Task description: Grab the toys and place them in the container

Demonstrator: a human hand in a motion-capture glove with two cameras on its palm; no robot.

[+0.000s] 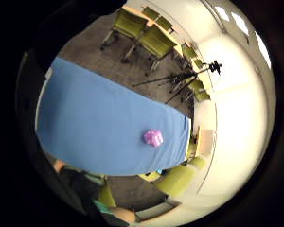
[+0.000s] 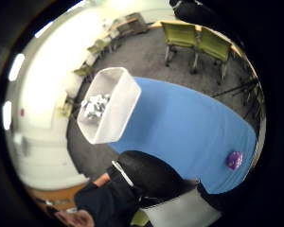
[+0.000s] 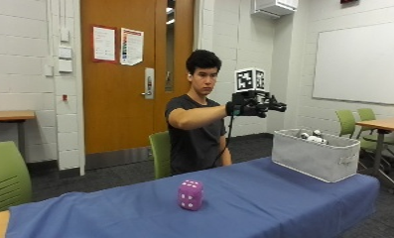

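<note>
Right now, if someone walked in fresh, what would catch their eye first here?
Probably the purple die, standing alone on the blue tablecloth near the table's front edge. Next, the gloved right hand, held out high in the air above the table and holding nothing. Below and beyond it, the grey container sits at the table's end with some toys already inside.

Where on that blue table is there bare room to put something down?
Bare blue cloth runs between the purple die and the grey container, and again from the die to the table's other end. The container's end is the crowded part, with toys already inside. The gloved right hand is raised in the air above the table.
</note>
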